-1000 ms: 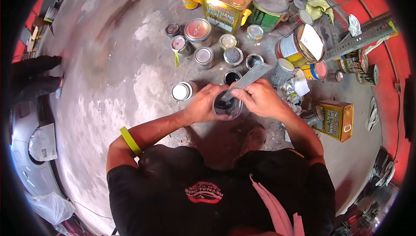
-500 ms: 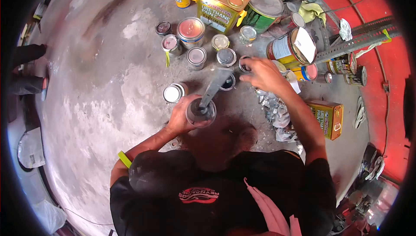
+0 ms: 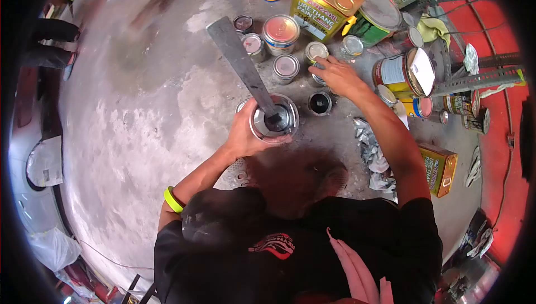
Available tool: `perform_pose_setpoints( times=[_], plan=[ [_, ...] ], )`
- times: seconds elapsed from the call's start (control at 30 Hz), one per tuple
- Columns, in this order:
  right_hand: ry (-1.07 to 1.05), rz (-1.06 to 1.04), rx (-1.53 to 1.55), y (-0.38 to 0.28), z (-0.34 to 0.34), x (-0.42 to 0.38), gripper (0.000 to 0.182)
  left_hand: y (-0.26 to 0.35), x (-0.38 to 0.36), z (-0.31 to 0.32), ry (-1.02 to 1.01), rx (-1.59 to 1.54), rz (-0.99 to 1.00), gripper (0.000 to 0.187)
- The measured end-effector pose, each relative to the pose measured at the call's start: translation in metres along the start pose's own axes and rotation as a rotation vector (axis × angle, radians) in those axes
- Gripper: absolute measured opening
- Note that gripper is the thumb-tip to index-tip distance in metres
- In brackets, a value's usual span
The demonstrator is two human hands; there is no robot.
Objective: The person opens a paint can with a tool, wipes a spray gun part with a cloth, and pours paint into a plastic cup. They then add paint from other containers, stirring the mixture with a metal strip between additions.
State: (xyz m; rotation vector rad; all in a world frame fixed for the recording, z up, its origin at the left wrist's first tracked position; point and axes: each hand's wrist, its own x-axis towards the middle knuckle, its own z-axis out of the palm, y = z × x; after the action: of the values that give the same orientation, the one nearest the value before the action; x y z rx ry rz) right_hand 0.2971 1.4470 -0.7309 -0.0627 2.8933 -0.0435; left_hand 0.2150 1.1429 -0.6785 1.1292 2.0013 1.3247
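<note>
My left hand (image 3: 245, 132) grips a clear mixing cup (image 3: 274, 118) with dark paint at its bottom. A flat grey stirring stick (image 3: 240, 64) stands in the cup and leans up to the left, with no hand on it. My right hand (image 3: 335, 75) reaches out over several small paint cans and rests on a small can (image 3: 317, 73) by the white-lidded can (image 3: 316, 50). Whether the fingers grip that can is hidden.
A small open can of black paint (image 3: 320, 103) sits right of the cup. Behind stand a gold urethane thinner tin (image 3: 324, 2), a green can (image 3: 375, 16), a red-yellow can (image 3: 403, 73) and several lidded cans. Crumpled foil (image 3: 371, 147) lies at right. Another person's dark shoes (image 3: 50, 41) are far left.
My right hand let go of the stirring stick and reached out to the small cans. The stick now leans left in the cup, which my left hand still holds.
</note>
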Motion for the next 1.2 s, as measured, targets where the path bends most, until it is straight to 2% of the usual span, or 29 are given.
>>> perform_pose_setpoints(
  times=[0.07, 0.17, 0.23, 0.3, 0.33, 0.37, 0.43, 0.47, 0.5, 0.57, 0.6, 0.63, 0.7, 0.77, 0.83, 0.97, 1.2],
  plan=[
    [0.128, -0.065, 0.085, 0.005, 0.005, -0.002, 0.048, 0.002, 0.0, 0.002, 0.001, -0.062, -0.075, 0.087],
    [0.043, -0.017, 0.073, 0.007, 0.003, -0.008, 0.056, 0.001, 0.0, 0.006, 0.006, -0.088, -0.06, 0.086],
    [0.053, 0.013, 0.068, 0.008, -0.002, -0.016, 0.053, 0.001, 0.002, 0.008, -0.016, -0.087, -0.051, 0.086],
    [0.298, 0.107, 0.087, 0.012, -0.006, -0.025, 0.052, -0.001, 0.002, 0.011, 0.038, -0.092, -0.042, 0.08],
    [0.329, 0.205, 0.205, 0.015, -0.009, -0.03, 0.054, -0.002, -0.001, 0.012, 0.03, -0.097, -0.064, 0.081],
    [0.321, 0.21, 0.198, 0.021, -0.009, -0.036, 0.054, -0.004, -0.001, 0.013, 0.027, -0.108, -0.063, 0.081],
    [0.52, 0.376, 0.526, 0.035, -0.006, -0.05, 0.053, -0.006, -0.002, 0.014, 0.033, -0.102, -0.083, 0.082],
    [0.522, 0.507, 0.632, 0.046, 0.004, -0.054, 0.051, -0.007, -0.002, 0.015, 0.021, -0.102, -0.089, 0.082],
    [0.52, 0.51, 0.631, 0.05, 0.018, -0.061, 0.051, -0.006, -0.002, 0.015, 0.018, -0.105, -0.089, 0.082],
    [0.657, 0.615, 0.716, 0.049, 0.042, -0.075, 0.044, -0.003, -0.001, 0.015, -0.001, -0.065, -0.115, 0.083],
    [0.669, 0.592, 0.726, 0.043, 0.052, -0.083, 0.04, -0.004, 0.0, 0.016, -0.008, -0.067, -0.113, 0.083],
    [0.671, 0.601, 0.725, 0.036, 0.057, -0.087, 0.04, -0.005, 0.0, 0.018, -0.01, -0.06, -0.102, 0.083],
    [0.663, 0.444, 0.427, 0.021, 0.067, -0.092, 0.037, -0.007, 0.001, 0.022, -0.022, -0.053, -0.091, 0.084],
    [0.627, 0.461, 0.427, 0.011, 0.074, -0.097, 0.035, -0.008, 0.002, 0.026, -0.027, -0.047, -0.108, 0.083],
    [0.667, 0.43, 0.246, 0.006, 0.079, -0.099, 0.033, -0.005, 0.005, 0.027, -0.043, -0.033, -0.103, 0.083],
    [0.645, 0.38, 0.098, 0.001, 0.079, -0.103, 0.038, -0.005, 0.005, 0.028, -0.068, -0.024, -0.092, 0.082],
    [0.568, 0.633, 0.205, -0.011, 0.103, -0.092, 0.04, -0.002, 0.008, 0.031, -0.109, -0.005, -0.109, 0.082]
  ],
)
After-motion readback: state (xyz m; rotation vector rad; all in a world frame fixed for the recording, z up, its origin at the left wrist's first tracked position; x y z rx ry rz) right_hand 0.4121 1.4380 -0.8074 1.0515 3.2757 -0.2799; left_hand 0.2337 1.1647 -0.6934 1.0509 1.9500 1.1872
